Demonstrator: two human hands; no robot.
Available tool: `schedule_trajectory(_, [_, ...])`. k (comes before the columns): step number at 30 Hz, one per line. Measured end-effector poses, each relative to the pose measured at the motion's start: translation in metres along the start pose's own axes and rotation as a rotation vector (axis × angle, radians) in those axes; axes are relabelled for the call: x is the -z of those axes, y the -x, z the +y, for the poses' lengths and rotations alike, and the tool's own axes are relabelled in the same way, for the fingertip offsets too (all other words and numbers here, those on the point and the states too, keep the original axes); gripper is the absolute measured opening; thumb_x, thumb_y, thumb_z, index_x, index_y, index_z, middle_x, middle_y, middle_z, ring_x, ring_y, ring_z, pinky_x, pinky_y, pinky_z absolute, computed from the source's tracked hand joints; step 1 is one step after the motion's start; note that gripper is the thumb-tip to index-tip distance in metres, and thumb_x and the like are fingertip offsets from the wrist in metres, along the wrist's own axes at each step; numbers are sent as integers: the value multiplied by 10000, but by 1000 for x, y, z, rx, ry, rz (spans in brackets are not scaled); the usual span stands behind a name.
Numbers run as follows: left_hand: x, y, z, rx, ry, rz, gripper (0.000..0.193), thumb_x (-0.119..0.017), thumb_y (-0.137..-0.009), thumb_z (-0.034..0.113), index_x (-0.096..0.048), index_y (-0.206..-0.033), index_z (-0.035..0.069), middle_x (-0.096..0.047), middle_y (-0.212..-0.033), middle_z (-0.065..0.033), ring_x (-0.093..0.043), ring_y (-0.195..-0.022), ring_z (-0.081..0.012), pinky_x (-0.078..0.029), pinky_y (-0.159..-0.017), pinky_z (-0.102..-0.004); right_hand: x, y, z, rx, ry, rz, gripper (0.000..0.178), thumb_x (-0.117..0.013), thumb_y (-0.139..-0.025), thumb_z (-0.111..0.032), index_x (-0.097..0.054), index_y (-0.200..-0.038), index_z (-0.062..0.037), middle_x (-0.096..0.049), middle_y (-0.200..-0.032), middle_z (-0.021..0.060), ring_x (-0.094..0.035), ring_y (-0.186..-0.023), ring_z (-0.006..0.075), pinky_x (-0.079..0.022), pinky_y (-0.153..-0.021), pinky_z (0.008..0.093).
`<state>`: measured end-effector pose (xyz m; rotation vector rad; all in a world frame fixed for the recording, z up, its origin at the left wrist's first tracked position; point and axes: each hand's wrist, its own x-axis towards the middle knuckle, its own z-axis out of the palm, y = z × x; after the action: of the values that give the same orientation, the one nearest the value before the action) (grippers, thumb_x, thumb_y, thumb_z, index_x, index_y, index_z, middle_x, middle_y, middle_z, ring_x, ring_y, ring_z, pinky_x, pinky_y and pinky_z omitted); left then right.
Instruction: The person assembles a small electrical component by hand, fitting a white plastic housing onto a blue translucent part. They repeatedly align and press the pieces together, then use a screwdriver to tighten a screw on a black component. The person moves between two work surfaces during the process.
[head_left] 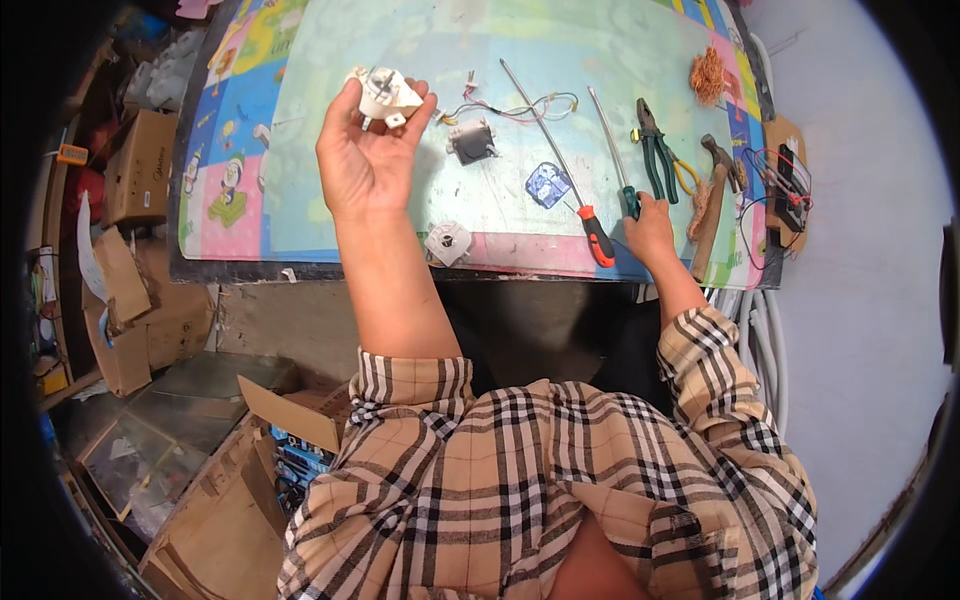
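Note:
My left hand (372, 165) is raised over the table with its fingers closed round a white plastic housing (388, 95) that has a metal shaft on top. On the table, my right hand (651, 232) grips the handle of a green-handled screwdriver (629, 200), whose shaft points away from me. Between the hands lie a dark square part (473, 145) in a pale frame, several thin wires (515, 112) and a blue patterned piece (547, 185). A white round-centred plastic part (448, 243) rests by the near edge. Left of the green-handled screwdriver is a red-and-black screwdriver (596, 238).
Pliers with dark green handles (655, 150), yellow-handled pliers (687, 176) and a hammer (711, 215) lie to the right. Copper wire (708, 78) sits at the far right. A board (790, 190) with wires is beside the table (320, 200); cardboard boxes (150, 165) stand left.

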<state>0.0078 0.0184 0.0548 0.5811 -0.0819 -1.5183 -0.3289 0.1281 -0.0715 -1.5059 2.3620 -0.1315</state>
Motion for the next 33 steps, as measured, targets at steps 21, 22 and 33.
schedule_trajectory(21, [1, 6, 9, 17, -127, 31, 291, -672, -856, 157, -561, -1057, -22, -604, -989, -161, -637, -942, -339, -542, -884, -493, -19, -12, -103, 382, -260, 43, 585, -761, -671, -220, -505, -1141, 17, -499, -1114, 182, -539, -1015, 334, -459, -887, 412])
schedule_trajectory(22, [2, 4, 4, 29, -158, 24, 274, -672, -853, 155, -572, -1042, -17, -613, -970, -155, -643, -930, -325, -546, -877, -482, -15, -13, -104, 384, -326, 26, 586, -755, -673, -215, -502, -1145, 23, -502, -1104, 183, -544, -1000, 328, -466, -875, 403])
schedule_trajectory(33, [19, 0, -36, 425, -528, -152, 308, -660, -863, 147, -596, -1111, -24, -678, -1016, -147, -678, -933, -247, -581, -813, -400, 49, 14, -130, 486, -642, -101, 587, -715, -687, -181, -488, -1192, 16, -508, -1064, 168, -554, -964, 284, -464, -869, 372])
